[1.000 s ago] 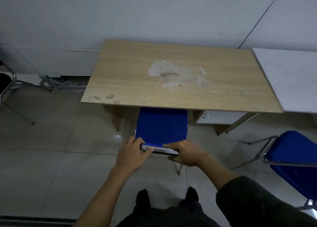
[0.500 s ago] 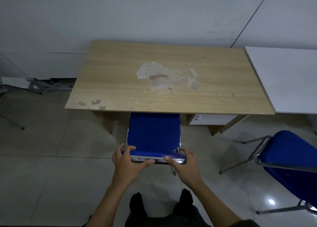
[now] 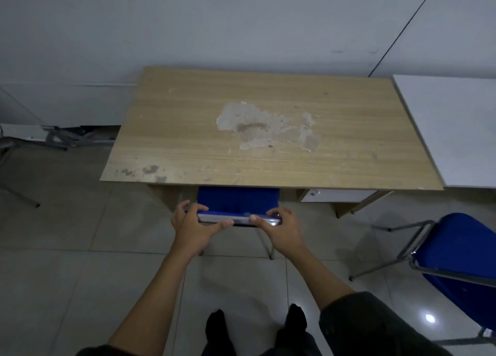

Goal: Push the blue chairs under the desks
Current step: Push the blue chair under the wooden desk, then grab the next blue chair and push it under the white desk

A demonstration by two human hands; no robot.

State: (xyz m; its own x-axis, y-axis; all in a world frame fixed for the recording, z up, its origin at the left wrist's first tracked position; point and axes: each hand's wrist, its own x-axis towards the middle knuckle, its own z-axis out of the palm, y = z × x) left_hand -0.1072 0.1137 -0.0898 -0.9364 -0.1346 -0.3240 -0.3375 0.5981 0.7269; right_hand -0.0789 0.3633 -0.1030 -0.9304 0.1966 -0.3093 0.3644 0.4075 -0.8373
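Observation:
A blue chair [image 3: 237, 200] with a metal frame stands at the front edge of a wooden desk [image 3: 188, 151] with a worn pale patch on top. Most of its seat is hidden under the desktop; only its blue back and top rail show. My left hand [image 3: 192, 228] grips the left end of the chair's top rail. My right hand [image 3: 281, 229] grips the right end of the same rail. A second blue chair [image 3: 461, 251] stands out on the floor at the right, apart from both hands.
A white desk [image 3: 451, 130] adjoins the wooden one on the right. A white drawer unit [image 3: 335, 195] sits under the wooden desk's right side. Metal chair legs [image 3: 16, 191] show at the far left. A white wall runs behind, and grey tiled floor surrounds my feet.
The blue chair has slid further under the wooden desk, so less of its blue surface shows. Both hands have kept their grip on the rail and moved forward with it.

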